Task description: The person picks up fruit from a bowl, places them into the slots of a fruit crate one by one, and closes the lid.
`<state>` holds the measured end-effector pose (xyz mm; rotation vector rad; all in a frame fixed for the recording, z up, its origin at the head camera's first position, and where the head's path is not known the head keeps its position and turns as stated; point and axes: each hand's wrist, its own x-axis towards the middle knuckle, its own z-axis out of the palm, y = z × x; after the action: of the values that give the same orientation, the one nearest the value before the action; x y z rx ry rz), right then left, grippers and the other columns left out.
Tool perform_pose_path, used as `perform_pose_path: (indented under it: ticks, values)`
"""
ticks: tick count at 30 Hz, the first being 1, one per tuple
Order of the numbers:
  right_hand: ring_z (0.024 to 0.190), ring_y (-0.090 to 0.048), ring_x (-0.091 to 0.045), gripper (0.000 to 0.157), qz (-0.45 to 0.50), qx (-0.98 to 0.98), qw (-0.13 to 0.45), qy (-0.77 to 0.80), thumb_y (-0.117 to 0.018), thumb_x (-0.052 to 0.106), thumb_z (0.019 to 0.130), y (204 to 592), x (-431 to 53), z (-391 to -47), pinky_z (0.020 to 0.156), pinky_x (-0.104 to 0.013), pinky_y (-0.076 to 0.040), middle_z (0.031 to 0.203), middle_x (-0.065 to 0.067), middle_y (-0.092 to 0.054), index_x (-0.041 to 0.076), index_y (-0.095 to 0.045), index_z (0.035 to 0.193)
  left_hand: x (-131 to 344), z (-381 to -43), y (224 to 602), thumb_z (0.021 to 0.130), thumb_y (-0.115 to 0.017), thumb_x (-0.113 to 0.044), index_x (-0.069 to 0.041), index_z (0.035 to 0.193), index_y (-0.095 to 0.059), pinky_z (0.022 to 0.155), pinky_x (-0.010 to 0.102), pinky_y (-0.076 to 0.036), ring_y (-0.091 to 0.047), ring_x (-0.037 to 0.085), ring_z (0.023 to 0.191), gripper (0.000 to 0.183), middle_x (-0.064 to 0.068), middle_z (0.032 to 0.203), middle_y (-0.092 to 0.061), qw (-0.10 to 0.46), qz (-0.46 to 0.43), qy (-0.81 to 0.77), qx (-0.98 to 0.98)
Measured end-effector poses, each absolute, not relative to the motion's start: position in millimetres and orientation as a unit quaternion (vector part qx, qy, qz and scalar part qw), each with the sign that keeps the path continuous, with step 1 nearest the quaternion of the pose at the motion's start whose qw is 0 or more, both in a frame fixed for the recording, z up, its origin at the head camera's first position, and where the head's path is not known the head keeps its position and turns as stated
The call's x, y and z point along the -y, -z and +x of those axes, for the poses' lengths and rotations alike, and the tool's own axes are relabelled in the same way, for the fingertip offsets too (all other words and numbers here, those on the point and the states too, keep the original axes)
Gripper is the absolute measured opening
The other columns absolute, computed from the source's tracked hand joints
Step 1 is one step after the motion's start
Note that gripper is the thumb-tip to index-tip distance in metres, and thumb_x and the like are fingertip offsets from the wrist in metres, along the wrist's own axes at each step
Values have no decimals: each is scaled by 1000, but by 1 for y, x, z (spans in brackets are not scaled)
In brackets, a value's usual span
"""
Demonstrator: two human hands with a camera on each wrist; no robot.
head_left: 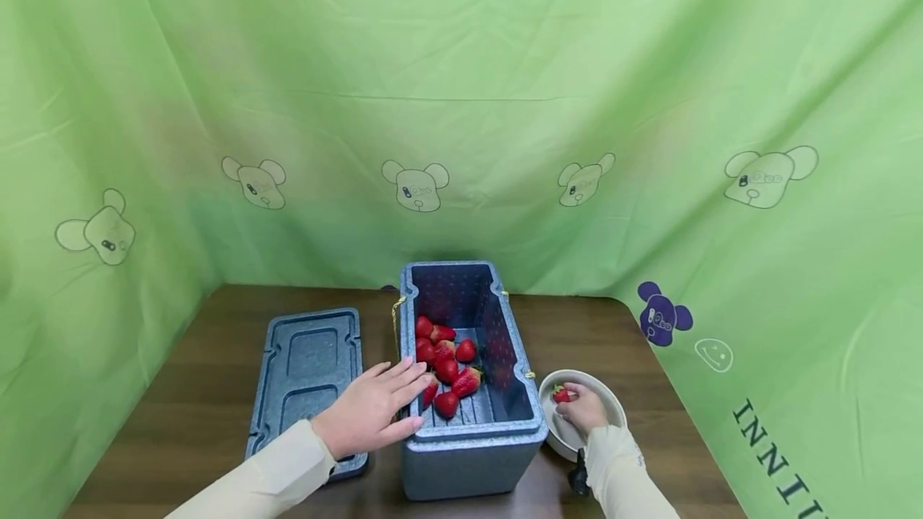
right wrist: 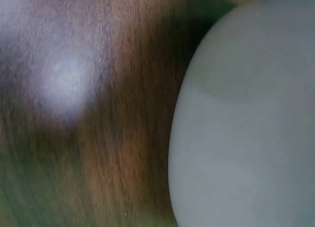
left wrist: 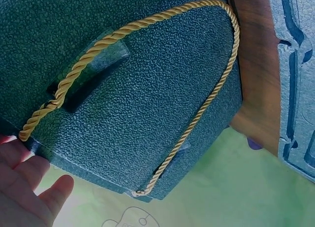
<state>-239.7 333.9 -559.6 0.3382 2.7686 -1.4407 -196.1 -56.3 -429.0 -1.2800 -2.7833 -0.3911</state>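
Note:
A blue-grey foam box (head_left: 472, 471) stands uncovered, with several red strawberries (head_left: 447, 370) lying on its floor, mostly toward the left side. My left hand (head_left: 371, 411) rests on the box's left rim, its fingers straight. In the left wrist view, part of that hand (left wrist: 29, 180) shows at the edge of the box. Over to the right, my right hand (head_left: 587, 411) reaches into a white bowl (head_left: 614, 405) and pinches a strawberry (head_left: 560, 395) between thumb and fingers. The right wrist view shows only the bowl's outer wall (right wrist: 246, 118), not the hand.
The box's blue lid (head_left: 312, 355) lies flat to its left on the brown wooden table (head_left: 195, 391). A yellow twisted rope (left wrist: 88, 54) hangs along the box's side. Green printed cloth (head_left: 490, 126) encloses the back and sides of the table.

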Motion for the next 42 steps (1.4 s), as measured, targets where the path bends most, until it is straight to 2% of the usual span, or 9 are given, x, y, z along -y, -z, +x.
perform_pose_path:
  ticks: [6, 11, 13, 16, 23, 30, 38, 42]
  values:
    - [67, -60, -18, 50, 100, -881, -1, 462, -65, -8, 65, 560, -325, -239, 58, -24, -51, 85, -24, -65, -23, -54, 111, 56, -197, 428, 96, -49, -41, -9, 142, -48, 105, 50, -34, -37, 27, 136, 56, 7, 146, -45, 38, -421, 125, 898]
    - [56, -58, -12, 30, 110, -861, 5, 496, -62, -9, 67, 567, -321, -239, 53, -23, -50, 72, -13, -63, -20, -60, 95, 57, -197, 427, 97, -48, -42, -9, 141, -48, 105, 50, -34, -37, 26, 136, 56, 7, 146, -45, 41, -424, 121, 897]
    - [54, -56, -11, 22, 114, -851, 10, 513, -60, -9, 68, 567, -319, -237, 53, -22, -49, 67, -8, -61, -18, -61, 88, 57, -197, 425, 97, -47, -43, -9, 142, -48, 105, 49, -34, -37, 26, 137, 56, 7, 146, -44, 39, -425, 119, 897]
    - [55, -56, -10, 17, 117, -834, 21, 539, -58, -9, 70, 563, -318, -234, 53, -22, -49, 66, -4, -60, -18, -61, 84, 57, -197, 425, 98, -46, -44, -9, 142, -48, 106, 49, -34, -37, 26, 137, 56, 6, 146, -44, 39, -426, 118, 896]
    - [57, -57, -8, 25, 83, -809, 49, 580, -59, -5, 78, 547, -318, -231, 56, -20, -50, 71, -3, -64, -22, -58, 96, 61, -198, 425, 98, -46, -43, -9, 142, -48, 105, 50, -34, -37, 26, 137, 56, 7, 146, -44, 40, -426, 114, 897]
    - [60, -61, -12, 32, 42, -801, 55, 594, -59, -4, 84, 531, -326, -232, 61, -26, -54, 79, -10, -67, -26, -51, 106, 61, -197, 424, 97, -48, -42, -9, 142, -48, 106, 50, -34, -37, 27, 137, 55, 8, 146, -44, 31, -422, 118, 898]
    - [63, -64, -21, 39, 51, -810, 49, 583, -62, 0, 87, 511, -334, -236, 60, -30, -56, 88, -15, -68, -22, -49, 116, 57, -196, 423, 98, -46, -43, -9, 141, -49, 106, 49, -33, -37, 26, 137, 55, 8, 146, -44, 19, -427, 117, 896]
    - [63, -63, -18, 41, 38, -808, 49, 586, -63, 2, 87, 497, -334, -243, 58, -28, -55, 85, -12, -67, -21, -49, 117, 57, -196, 423, 98, -46, -43, -10, 141, -49, 107, 49, -33, -37, 26, 137, 55, 7, 146, -44, 15, -424, 117, 898]
